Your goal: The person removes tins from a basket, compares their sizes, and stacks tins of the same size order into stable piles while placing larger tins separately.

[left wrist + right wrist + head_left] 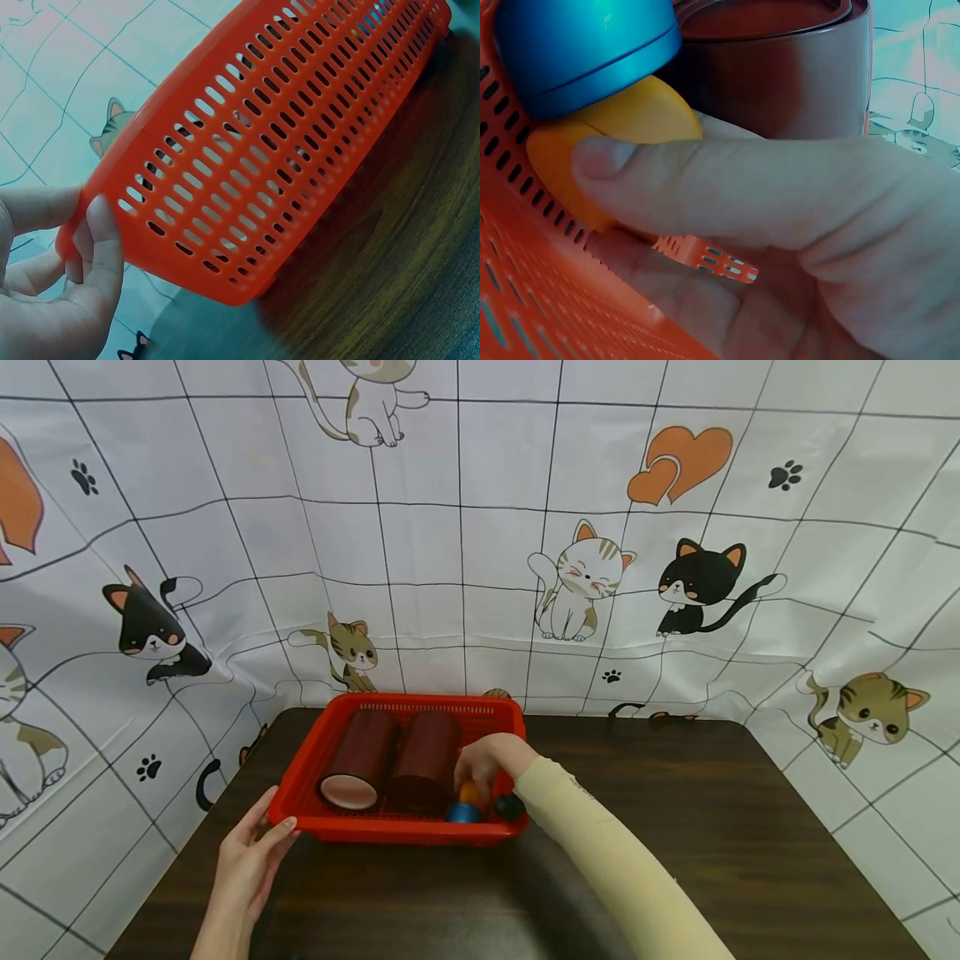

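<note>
A red slotted plastic basket stands on the dark table. My left hand pinches its near left corner, thumb on the outside of the rim in the left wrist view. Inside the basket's right part, my right hand grips a rounded orange-yellow piece, its thumb across it; what kind of thing it is I cannot tell. A shiny blue cylinder lies right against that piece. To the left of my right hand lie two dark brown cylinders, side by side; the left one shows a pale round end.
Beside my right wrist sits a dark rounded object in the basket's near right corner. Dark wood tabletop extends to the right and in front. A white cat-print sheet hangs behind and along both sides.
</note>
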{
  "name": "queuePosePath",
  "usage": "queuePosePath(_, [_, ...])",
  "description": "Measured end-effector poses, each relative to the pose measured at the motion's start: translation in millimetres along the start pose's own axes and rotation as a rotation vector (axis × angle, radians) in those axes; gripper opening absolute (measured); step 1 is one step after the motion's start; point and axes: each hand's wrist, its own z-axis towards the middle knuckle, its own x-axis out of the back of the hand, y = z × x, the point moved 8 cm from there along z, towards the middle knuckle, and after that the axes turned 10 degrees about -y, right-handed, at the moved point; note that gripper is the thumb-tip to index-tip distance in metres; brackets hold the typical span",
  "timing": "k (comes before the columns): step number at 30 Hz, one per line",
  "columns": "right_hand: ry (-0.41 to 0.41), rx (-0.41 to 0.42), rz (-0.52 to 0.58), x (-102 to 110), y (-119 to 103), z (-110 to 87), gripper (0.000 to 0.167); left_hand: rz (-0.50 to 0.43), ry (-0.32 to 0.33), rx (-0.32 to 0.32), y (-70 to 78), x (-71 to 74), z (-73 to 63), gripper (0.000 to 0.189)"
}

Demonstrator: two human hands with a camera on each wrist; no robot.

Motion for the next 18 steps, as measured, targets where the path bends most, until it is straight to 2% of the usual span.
queuePosePath(9, [0.022,0.028,0.047,0.9,0.9,-8.4,0.049,-0.01,0.017,0.025,-3.8,1.6,0.6,0.076])
queuePosePath(18, [0.101,0.082,0.023,10.8,3.9,-21.5,0.042,-0.034,-0.008,-0.021,-2.0,-0.1,1.2,0.077])
